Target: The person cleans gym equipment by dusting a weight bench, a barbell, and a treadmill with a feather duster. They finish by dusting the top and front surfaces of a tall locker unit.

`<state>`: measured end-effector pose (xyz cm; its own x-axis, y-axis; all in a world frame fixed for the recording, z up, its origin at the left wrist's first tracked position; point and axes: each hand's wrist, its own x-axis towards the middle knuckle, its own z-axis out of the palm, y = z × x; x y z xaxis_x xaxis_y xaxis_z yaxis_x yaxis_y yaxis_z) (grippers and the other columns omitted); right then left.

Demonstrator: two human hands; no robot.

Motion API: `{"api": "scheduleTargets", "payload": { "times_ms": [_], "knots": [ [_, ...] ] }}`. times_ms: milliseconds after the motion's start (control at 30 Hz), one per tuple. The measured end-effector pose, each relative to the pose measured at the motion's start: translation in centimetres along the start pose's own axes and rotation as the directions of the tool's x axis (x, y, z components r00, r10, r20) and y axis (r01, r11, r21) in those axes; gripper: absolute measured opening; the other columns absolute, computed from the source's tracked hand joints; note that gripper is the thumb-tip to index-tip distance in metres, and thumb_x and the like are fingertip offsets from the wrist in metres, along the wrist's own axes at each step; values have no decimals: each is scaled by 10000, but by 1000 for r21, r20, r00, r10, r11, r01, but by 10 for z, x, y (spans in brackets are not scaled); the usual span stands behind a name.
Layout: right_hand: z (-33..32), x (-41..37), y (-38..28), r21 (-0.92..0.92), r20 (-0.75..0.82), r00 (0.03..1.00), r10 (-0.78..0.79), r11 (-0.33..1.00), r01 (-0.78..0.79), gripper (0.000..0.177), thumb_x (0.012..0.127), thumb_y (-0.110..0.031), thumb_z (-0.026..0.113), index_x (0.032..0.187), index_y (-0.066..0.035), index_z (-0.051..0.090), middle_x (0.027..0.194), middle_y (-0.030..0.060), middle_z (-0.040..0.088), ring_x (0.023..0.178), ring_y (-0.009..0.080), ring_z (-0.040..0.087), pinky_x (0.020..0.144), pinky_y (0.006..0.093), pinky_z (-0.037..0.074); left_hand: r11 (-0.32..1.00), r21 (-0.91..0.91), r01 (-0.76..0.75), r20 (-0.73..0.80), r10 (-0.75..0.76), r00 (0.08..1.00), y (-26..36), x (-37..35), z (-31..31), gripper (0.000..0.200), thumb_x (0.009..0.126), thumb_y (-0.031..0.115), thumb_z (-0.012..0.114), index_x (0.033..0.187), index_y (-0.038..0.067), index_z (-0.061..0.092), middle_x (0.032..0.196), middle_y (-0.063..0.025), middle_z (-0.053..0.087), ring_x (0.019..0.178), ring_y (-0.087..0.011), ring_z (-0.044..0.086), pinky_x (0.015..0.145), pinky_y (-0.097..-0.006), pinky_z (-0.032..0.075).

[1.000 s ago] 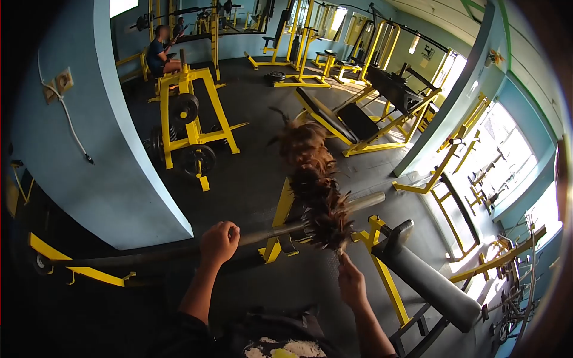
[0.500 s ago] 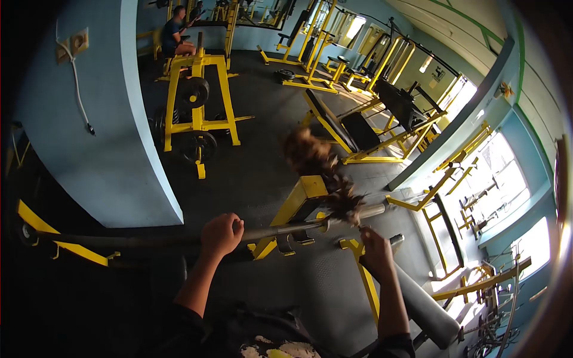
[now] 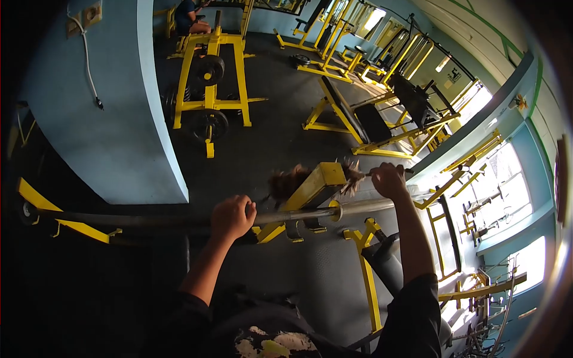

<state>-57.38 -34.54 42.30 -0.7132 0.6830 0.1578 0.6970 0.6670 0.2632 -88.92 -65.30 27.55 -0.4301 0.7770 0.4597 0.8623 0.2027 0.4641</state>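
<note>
My right hand (image 3: 391,181) is closed round the handle of a brown feather duster (image 3: 353,178). The duster lies across behind the top of a yellow upright post (image 3: 328,176), feathers showing on both sides of it. My left hand (image 3: 233,218) is curled closed in front of a long metal barbell (image 3: 367,206); whether it touches the bar or holds anything is hidden. The barbell runs across the view, past the yellow post on the right and to a yellow support (image 3: 74,227) on the left.
A blue pillar (image 3: 113,119) stands at the left, with a hanging cable. Beyond are a yellow rack with weight plates (image 3: 210,70), a padded bench machine (image 3: 373,122) and a seated person (image 3: 192,21). A dark padded roller (image 3: 385,262) is near my right forearm.
My right hand has moved up and right with the duster, which has gone from above the barbell's end to behind the post. My left hand is slightly higher and further right. The view has shifted.
</note>
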Motion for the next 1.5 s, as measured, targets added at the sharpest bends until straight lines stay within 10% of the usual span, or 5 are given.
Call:
{"api": "scheduleTargets", "payload": {
  "times_ms": [300, 533, 633, 700, 1500],
  "knots": [
    [54, -149, -46, 547, -236, 892, 385, 811, -205, 299, 975, -226, 500, 898, 29, 636, 764, 195, 643, 665, 355, 625, 615, 423, 470, 1000, 16, 25, 79, -26, 997, -2, 2, 2, 280, 910, 300, 609, 727, 90, 584, 696, -63, 608, 634, -269, 635, 599, -414, 514],
    [175, -358, -216, 979, 162, 668, 726, -33, -202, 458, 1017, -384, 463, 735, -25, 495, 637, 7, 483, 649, 102, 468, 563, 315, 368, 999, 32, 2, 82, -4, 997, -1, 1, 1, 312, 920, 310, 595, 697, 94, 564, 686, -69, 590, 644, -275, 634, 600, -422, 512],
    [179, -410, -251, 977, 138, 771, 621, 40, -208, 419, 983, -378, 500, 768, -23, 563, 663, 106, 596, 676, 236, 617, 599, 391, 440, 999, 45, -16, 72, 12, 997, -1, 2, 3, 314, 920, 299, 603, 691, 88, 560, 694, -73, 592, 649, -289, 630, 600, -430, 506],
    [183, -438, -259, 544, 578, 651, 492, 362, -757, 340, 968, -360, 509, 866, -60, 633, 764, 190, 655, 809, 387, 670, 674, 467, 486, 998, 55, -23, 75, 19, 997, -3, 1, 1, 314, 920, 288, 613, 686, 84, 559, 702, -76, 596, 650, -298, 625, 596, -434, 500],
    [319, -257, -331, 611, 674, 710, 203, 386, -691, 696, 786, -28, 574, 1446, -110, 367, 1182, 261, 637, 1074, 453, 614, 928, 489, 489, 963, -23, -270, -228, 258, 939, -4, -26, -11, 88, 875, 183, 656, 829, 120, 616, 780, -56, 576, 734, -242, 594, 679, -382, 470]
  ]
}}
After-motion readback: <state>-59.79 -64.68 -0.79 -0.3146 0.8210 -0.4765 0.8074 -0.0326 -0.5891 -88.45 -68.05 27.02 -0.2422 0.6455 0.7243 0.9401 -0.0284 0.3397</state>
